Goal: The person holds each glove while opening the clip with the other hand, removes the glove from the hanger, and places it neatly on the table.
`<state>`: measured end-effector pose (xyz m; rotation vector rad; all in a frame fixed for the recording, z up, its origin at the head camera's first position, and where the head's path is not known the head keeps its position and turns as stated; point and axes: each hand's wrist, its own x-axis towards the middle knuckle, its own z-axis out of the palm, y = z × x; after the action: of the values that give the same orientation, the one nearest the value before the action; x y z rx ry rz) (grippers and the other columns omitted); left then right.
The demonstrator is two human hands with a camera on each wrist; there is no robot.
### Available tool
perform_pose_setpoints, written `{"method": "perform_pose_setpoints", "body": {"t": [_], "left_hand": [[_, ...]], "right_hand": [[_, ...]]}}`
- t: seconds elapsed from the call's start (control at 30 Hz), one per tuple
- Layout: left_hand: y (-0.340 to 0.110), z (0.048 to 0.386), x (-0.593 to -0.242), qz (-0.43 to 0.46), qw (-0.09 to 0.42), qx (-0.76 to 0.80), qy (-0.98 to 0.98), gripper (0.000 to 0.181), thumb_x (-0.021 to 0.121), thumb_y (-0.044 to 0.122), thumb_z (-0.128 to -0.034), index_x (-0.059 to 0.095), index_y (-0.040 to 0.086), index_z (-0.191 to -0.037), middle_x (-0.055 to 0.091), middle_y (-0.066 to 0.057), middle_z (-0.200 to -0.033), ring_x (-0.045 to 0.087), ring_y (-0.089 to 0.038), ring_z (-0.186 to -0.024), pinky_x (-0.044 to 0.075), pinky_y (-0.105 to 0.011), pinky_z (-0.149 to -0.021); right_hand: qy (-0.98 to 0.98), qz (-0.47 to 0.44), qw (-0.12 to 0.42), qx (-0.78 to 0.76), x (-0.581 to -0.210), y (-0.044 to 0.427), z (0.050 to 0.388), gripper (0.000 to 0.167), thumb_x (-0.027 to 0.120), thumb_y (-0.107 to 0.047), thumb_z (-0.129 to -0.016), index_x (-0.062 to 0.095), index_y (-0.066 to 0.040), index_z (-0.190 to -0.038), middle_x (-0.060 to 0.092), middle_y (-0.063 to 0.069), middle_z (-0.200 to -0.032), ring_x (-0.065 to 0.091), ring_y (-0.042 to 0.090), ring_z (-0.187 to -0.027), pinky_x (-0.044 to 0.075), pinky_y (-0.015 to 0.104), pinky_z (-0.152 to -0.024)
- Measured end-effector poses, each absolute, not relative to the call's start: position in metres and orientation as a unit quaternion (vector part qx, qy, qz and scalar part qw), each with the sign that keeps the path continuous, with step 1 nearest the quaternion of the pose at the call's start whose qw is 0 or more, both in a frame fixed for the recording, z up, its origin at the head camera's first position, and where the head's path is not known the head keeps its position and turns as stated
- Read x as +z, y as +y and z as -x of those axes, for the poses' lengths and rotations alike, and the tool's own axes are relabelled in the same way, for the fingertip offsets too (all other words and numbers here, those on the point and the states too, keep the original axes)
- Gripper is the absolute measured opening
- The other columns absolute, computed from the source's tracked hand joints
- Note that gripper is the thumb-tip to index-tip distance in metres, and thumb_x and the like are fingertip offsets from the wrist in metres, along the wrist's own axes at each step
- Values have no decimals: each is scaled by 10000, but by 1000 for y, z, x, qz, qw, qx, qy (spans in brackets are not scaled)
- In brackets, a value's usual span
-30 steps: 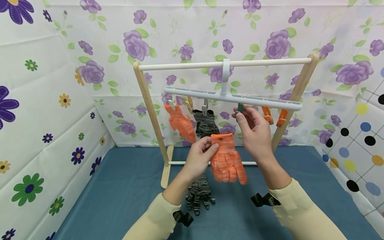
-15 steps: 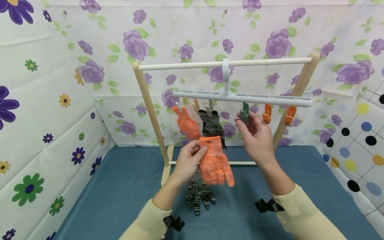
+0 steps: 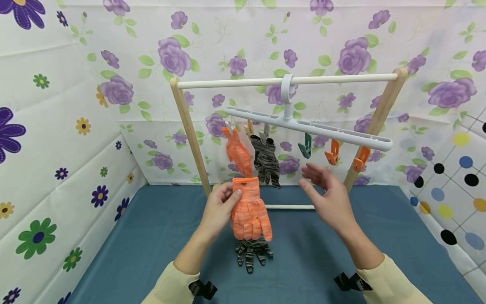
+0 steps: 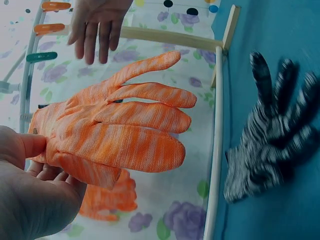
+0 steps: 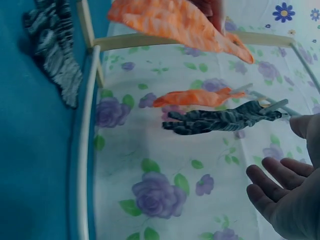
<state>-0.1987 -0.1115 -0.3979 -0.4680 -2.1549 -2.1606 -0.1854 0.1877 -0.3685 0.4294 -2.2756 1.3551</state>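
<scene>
My left hand pinches the cuff of an orange knit glove, which hangs fingers down in the head view. In the left wrist view, the thumb lies on one side of that cuff. My right hand holds nothing, its fingers apart, below a green clothespin on the grey hanger. Another orange glove hangs from a white clothespin at the hanger's left. Beside it a black-and-grey glove hangs from a grey clothespin. A second black-and-grey glove lies on the blue cloth, partly hidden behind the held glove.
The hanger hooks over the white top rod of a wooden rack. Two orange clothespins hang on its right end, and a beige clothespin on its left half. Flowered sheets stand behind and at the left.
My right hand has let go of the green clothespin and dropped below it. My left hand has carried the orange glove leftward and slightly down. The hanger has swung.
</scene>
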Motion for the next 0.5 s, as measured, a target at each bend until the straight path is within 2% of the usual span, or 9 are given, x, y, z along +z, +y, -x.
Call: {"method": "perform_pose_setpoints", "body": {"t": [0.3,0.5], "left_hand": [[-141,193,-406,107,44,-684,-720,250,606,144,-1107,661,-10,-1295,697,-184,-1040,679,-211,-877,574,-310,-740],[-160,192,-410,82,49,-678,-729,256,612,163,-1106,654,-22,-1279,704,-188,-1044,691,-213,-858,584,-327,-737]], "right_hand": [[-864,-175,215,420,-392,197,172,486,732,-232,-1043,590,-93,-1486,668,97,-1402,641,313,-1244,520,584,-1004],[-879,-195,193,390,-401,203,164,480,749,-237,-1031,610,-116,-1474,674,62,-1392,634,267,-1258,505,525,-1016]]}}
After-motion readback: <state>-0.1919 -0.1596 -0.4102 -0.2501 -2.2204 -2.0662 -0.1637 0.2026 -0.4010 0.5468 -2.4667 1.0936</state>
